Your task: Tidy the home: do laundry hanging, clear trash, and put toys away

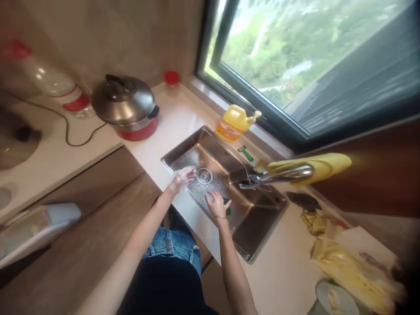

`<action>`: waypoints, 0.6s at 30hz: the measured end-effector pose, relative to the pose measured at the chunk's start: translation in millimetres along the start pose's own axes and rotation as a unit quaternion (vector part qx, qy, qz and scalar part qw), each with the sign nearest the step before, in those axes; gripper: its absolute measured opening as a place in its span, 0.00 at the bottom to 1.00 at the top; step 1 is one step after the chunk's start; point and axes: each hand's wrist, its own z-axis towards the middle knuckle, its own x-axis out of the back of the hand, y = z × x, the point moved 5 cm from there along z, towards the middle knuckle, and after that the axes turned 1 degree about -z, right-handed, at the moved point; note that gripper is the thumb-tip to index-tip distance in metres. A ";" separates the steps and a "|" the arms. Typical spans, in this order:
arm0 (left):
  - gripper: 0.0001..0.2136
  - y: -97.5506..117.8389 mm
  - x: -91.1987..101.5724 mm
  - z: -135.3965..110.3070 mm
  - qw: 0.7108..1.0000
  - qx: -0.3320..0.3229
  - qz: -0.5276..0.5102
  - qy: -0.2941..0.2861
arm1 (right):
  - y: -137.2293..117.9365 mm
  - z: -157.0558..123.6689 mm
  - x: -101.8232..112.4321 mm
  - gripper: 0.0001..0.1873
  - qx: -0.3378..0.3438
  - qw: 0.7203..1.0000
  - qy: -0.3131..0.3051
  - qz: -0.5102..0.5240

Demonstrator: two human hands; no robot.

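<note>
Over the near left side of the steel sink (241, 148) is my left hand (184, 178), coated in white suds, its fingers stretched out and holding nothing. My right hand (216, 204) hovers over the sink's near edge with its fingers spread. Partly hidden behind that wrist is a dark green piece (227, 206), perhaps a scouring pad; I cannot tell whether the hand touches it. Between and beyond both hands sits the round drain strainer (204, 176). Wet spots and some foam mark the basin floor. The chrome faucet (278, 176), with a yellow cloth (324, 165) on it, reaches over the sink's right part.
A yellow detergent jug (231, 124) and a green peeler (246, 153) stand behind the sink. Left on the counter are a lidded pot (126, 107), a plastic bottle (62, 89) and a red-capped jar (171, 81). Yellow gloves (352, 267) lie at the right, beneath an open window (278, 57).
</note>
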 end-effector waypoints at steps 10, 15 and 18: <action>0.10 53.3 123.8 -42.9 0.930 -0.136 -0.241 0.241 | -121.3 -73.7 -180.7 0.11 0.322 0.935 -0.077 -0.128; 0.13 94.4 249.7 -119.1 0.860 -0.248 -0.269 0.355 | -156.9 -78.1 -314.1 0.07 0.421 0.882 -0.108 -0.183; 0.16 113.4 329.4 -172.8 0.810 -0.305 -0.271 0.422 | -167.3 -91.3 -419.4 0.09 0.429 0.876 -0.124 -0.184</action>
